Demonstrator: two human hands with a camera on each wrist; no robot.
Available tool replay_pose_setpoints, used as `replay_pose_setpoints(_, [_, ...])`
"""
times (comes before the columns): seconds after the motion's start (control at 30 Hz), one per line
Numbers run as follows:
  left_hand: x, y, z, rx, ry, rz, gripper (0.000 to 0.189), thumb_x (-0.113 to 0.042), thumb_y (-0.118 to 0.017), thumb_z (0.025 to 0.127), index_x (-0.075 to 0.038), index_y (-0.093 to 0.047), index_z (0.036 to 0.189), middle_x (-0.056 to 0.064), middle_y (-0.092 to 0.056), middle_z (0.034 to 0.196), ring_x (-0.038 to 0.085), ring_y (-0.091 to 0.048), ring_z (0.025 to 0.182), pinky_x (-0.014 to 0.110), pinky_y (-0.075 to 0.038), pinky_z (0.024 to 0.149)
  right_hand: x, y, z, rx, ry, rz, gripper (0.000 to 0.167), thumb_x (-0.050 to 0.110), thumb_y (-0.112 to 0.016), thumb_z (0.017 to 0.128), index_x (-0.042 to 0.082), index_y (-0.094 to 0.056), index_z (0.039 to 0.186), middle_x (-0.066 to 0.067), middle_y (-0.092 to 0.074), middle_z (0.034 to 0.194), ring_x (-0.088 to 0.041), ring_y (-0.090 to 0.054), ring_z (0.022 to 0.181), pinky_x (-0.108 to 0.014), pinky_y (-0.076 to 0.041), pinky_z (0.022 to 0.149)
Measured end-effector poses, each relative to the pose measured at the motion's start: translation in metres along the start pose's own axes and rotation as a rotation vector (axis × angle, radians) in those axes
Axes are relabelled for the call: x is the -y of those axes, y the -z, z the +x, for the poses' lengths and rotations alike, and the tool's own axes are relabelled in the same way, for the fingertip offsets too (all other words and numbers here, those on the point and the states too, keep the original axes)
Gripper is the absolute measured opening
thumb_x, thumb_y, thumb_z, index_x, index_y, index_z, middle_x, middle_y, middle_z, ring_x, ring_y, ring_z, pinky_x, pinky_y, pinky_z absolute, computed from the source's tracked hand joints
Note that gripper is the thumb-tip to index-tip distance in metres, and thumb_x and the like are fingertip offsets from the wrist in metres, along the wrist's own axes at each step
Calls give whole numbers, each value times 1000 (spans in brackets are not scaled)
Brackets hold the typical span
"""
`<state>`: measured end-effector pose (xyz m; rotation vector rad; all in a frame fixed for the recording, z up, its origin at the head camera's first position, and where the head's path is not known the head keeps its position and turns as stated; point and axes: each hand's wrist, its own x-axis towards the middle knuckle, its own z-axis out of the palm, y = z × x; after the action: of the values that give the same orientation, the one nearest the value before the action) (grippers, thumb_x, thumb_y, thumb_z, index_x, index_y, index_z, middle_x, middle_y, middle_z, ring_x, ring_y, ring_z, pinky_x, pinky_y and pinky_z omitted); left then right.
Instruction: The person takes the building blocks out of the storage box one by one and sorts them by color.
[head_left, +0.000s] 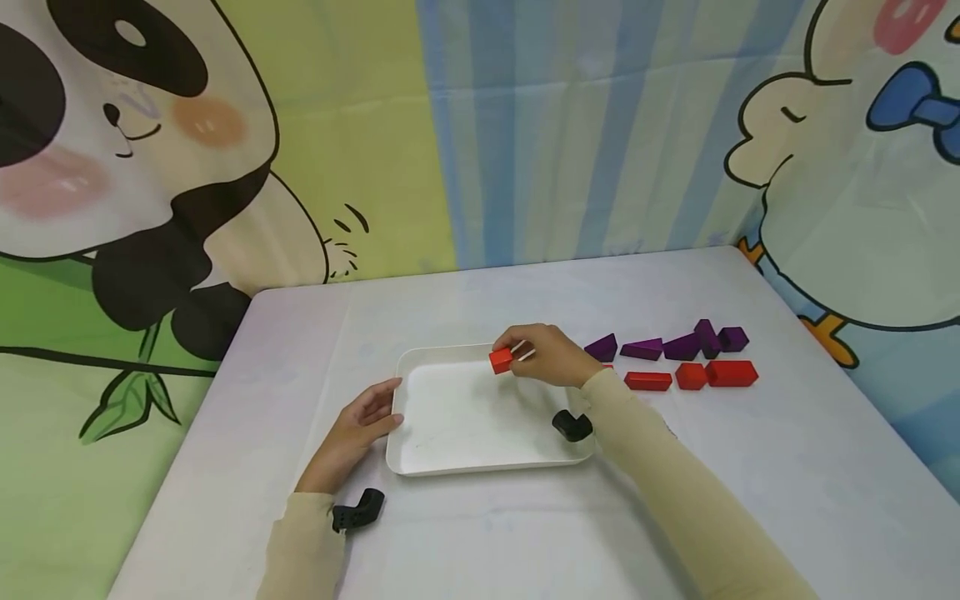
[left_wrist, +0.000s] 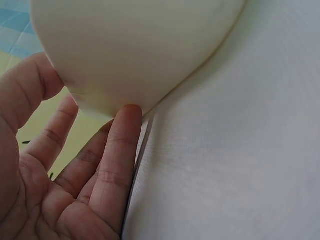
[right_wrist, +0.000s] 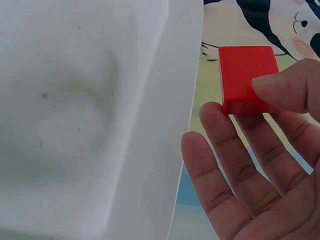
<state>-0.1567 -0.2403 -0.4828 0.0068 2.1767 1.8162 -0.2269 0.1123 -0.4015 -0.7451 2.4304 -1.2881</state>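
Observation:
Over the far rim of a white rectangular tray (head_left: 450,425), my right hand (head_left: 553,355) pinches a small red block (head_left: 500,361) between thumb and fingers. The right wrist view shows the thumb on the face of this block (right_wrist: 245,75), with fingertips behind and below it and the other fingers spread. At the tray's left end, my left hand (head_left: 358,429) rests its thumb and fingertips against the rim. In the left wrist view, the fingertips touch the outer side of the tray (left_wrist: 135,55), with the fingers loosely extended and spread.
Right of the tray lies a row of several purple blocks (head_left: 682,347), mostly wedge-like. In front of it is a row of red blocks (head_left: 731,373), partly hidden by the right forearm. All stand on a white-covered table (head_left: 480,542) with a printed cloth backdrop (head_left: 525,125) behind.

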Motion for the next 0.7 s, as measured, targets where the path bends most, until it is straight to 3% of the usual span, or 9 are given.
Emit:
replay_pose_setpoints(0.5, [-2,-2,-1,-7,20,20,69,-16,-76,103,-13,-44,164,17,-49,163,33,-47,149,16,-46,102,-15,44,-46,-105,-73,-41,31,-6,-65,96,3,-73,125,-17,-72,128,-38,-72,115,-50,-61,99])
replay_pose_setpoints(0.7, [-1,0,-3,-4,33,29,69,-19,-75,103,-16,-44,165,13,-46,165,31,-44,149,14,-45,102,-25,60,-66,-135,-88,-26,29,-5,-63,97,0,-72,125,-20,-72,128,-38,-73,113,-48,-64,94])
